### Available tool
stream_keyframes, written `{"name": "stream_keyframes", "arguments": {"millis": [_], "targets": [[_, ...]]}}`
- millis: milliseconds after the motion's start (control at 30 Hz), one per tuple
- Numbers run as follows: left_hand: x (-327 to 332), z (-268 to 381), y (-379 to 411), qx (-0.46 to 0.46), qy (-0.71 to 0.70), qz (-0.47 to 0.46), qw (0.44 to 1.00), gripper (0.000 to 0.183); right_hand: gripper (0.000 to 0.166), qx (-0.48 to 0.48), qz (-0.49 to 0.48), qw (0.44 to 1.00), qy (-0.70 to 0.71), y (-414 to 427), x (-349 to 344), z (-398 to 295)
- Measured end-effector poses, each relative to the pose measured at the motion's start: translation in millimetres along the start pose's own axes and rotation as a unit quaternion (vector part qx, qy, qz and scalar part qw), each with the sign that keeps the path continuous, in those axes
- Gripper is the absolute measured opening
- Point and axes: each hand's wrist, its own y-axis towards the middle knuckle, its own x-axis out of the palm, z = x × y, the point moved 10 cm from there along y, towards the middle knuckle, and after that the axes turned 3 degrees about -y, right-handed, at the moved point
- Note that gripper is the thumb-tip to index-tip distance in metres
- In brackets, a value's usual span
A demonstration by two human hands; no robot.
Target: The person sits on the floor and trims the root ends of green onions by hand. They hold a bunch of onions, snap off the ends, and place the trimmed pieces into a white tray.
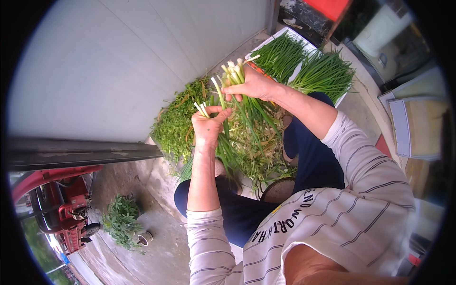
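Observation:
My right hand (pixel 254 83) grips a bunch of spring onions (pixel 235 73), white ends up and green leaves hanging below the fist. Lower and to the left, my left hand (pixel 208 126) holds a smaller bunch of spring onions (pixel 228 153), its white ends poking out above the fingers. One long stalk (pixel 217 91) rises from between my left thumb and fingers, close to the right hand's fingers. Under both hands lies a heap of loose leaves and trimmings (pixel 256 160), partly hidden by the hanging leaves.
A white tray (pixel 297 34) of spring onions (pixel 322 76) stands beyond my right arm. Leafy greens (pixel 178 124) pile against a pale wall panel (pixel 124 71). At the left are a potted plant (pixel 123 221), a small pot (pixel 145 238) and a red vehicle (pixel 69 213).

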Motion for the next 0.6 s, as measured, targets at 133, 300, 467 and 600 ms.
{"name": "stream_keyframes", "arguments": {"millis": [133, 300, 467, 600], "targets": [[2.0, 1.9, 0.5, 0.014, 0.028, -0.009, 0.999, 0.017, 0.012, -0.004, -0.002, 0.999, -0.038, -2.8, 2.9, 0.4], [4.5, 2.8, -0.2, 0.015, 0.04, -0.015, 0.999, 0.014, 0.014, 0.0, 0.006, 0.998, -0.057, -1.9, 3.9, 4.5], [5.8, -3.6, 0.1, -0.024, -0.043, -0.034, 0.998, 0.016, 0.009, -0.002, 0.024, 0.999, -0.04, 1.6, -6.3, 3.3], [9.0, -9.2, -0.6, -0.044, 0.035, -0.06, 0.997, 0.018, 0.01, -0.013, 0.024, 0.999, 0.018, 1.5, -11.3, -5.4]]}}
